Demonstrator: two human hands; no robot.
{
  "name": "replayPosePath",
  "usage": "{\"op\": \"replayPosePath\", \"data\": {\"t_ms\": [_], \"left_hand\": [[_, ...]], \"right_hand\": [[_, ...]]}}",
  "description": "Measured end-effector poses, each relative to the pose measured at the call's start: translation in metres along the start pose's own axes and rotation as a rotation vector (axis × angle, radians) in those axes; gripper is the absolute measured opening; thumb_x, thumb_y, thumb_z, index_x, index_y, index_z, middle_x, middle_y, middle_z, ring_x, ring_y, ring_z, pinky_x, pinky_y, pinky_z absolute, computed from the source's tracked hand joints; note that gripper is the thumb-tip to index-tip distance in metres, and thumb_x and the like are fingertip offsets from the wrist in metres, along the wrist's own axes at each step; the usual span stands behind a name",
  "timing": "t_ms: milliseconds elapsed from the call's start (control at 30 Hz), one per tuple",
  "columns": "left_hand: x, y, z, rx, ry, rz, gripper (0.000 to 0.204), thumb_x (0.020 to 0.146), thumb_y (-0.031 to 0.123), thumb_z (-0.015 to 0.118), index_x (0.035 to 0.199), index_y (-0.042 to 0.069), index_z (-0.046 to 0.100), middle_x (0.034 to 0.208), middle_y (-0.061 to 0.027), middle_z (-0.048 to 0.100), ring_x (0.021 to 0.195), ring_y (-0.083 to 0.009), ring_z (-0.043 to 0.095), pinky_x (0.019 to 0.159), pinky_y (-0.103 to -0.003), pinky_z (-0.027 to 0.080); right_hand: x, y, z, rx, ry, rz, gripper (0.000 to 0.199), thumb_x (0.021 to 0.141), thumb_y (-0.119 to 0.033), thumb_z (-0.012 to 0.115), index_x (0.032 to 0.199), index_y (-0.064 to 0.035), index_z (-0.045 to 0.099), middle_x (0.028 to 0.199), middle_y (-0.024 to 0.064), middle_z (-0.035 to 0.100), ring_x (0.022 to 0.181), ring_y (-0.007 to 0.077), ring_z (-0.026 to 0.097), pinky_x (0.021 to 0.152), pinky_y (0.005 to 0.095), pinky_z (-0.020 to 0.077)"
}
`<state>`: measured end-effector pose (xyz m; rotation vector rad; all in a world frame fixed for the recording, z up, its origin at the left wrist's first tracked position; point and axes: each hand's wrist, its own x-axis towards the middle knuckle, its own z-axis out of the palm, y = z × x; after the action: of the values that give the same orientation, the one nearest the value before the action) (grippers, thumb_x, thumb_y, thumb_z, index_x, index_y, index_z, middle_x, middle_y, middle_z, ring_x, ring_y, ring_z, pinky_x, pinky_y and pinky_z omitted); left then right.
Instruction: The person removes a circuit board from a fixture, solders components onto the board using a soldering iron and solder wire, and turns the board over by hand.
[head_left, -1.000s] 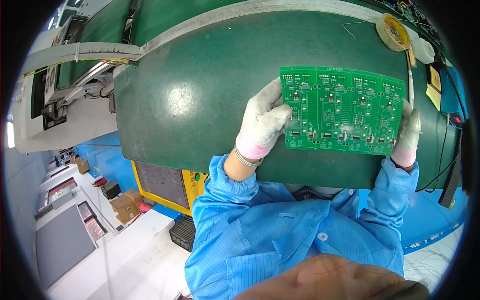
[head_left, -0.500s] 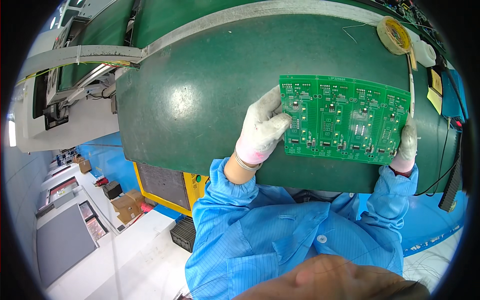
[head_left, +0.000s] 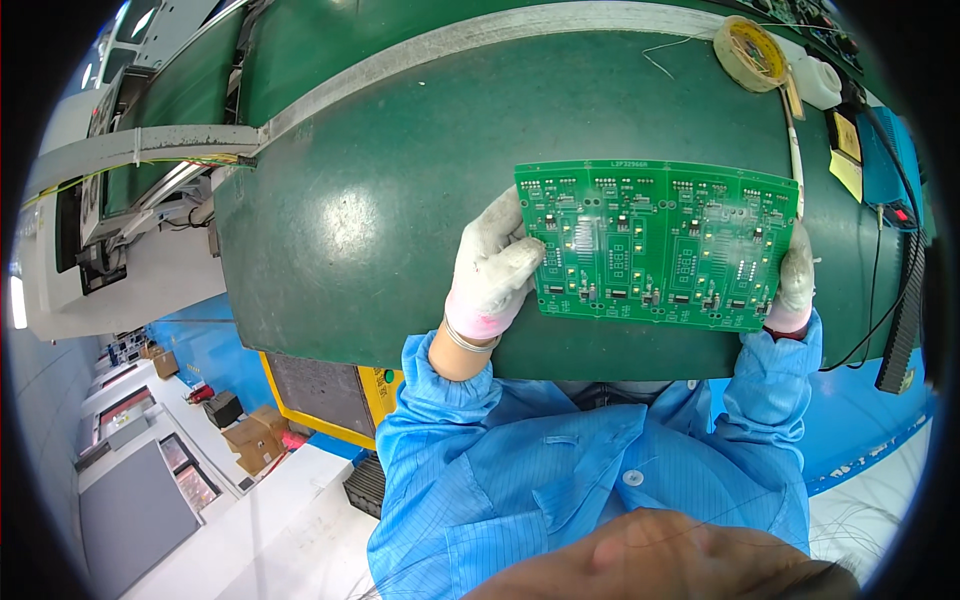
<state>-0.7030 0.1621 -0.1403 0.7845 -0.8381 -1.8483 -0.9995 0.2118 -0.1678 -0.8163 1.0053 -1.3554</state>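
Note:
A green circuit board (head_left: 655, 250) with small parts in several repeated blocks is held up above the green tabletop (head_left: 400, 120), its populated face toward me. My left hand (head_left: 494, 262), in a white glove, grips the board's left edge, with the thumb on the front and the other fingers partly hidden behind it. At the right edge my gloved right hand (head_left: 796, 278) is closed on the board; most of its fingers are out of sight behind it. Light glints off parts of the board's surface.
A yellow tape roll (head_left: 750, 54) and a white bottle (head_left: 817, 82) stand at the far right. Near them are a blue box (head_left: 888, 150) and dark cables along the right edge. A metal rail (head_left: 480, 28) borders the table's far side.
The board and both my hands sit farther left in the picture, and the surroundings have shifted left too. The board's tilt differs slightly, moving the glare on it. My grip is the same.

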Motion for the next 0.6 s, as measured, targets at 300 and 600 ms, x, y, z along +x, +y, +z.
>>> {"op": "replayPosePath", "data": {"t_ms": [300,600], "left_hand": [[0.0026,0.0021,0.0041,0.047,0.017,-0.010,0.056,0.074,-0.003,0.045,0.130,-0.007,0.046,0.102,-0.0126,0.064,0.069,-0.0097,0.052,0.059,-0.017,0.040],[0.0057,-0.0022,0.0019,0.049,-0.003,0.018,0.055,0.073,-0.003,0.045,0.128,-0.007,0.047,0.104,-0.0134,0.064,0.071,-0.0118,0.054,0.062,-0.018,0.042]], "right_hand": [[0.0029,0.0057,-0.0038,0.149,-0.145,-0.042,0.063,0.081,-0.044,0.072,0.117,0.0052,0.055,0.095,0.0089,0.065,0.071,0.0125,0.057,0.061,0.0227,0.0453],[0.0075,0.0056,-0.0058,0.153,-0.244,-0.063,0.061,0.082,-0.041,0.071,0.116,0.0073,0.056,0.091,0.0098,0.065,0.068,0.0126,0.056,0.058,0.0220,0.0425]]}}
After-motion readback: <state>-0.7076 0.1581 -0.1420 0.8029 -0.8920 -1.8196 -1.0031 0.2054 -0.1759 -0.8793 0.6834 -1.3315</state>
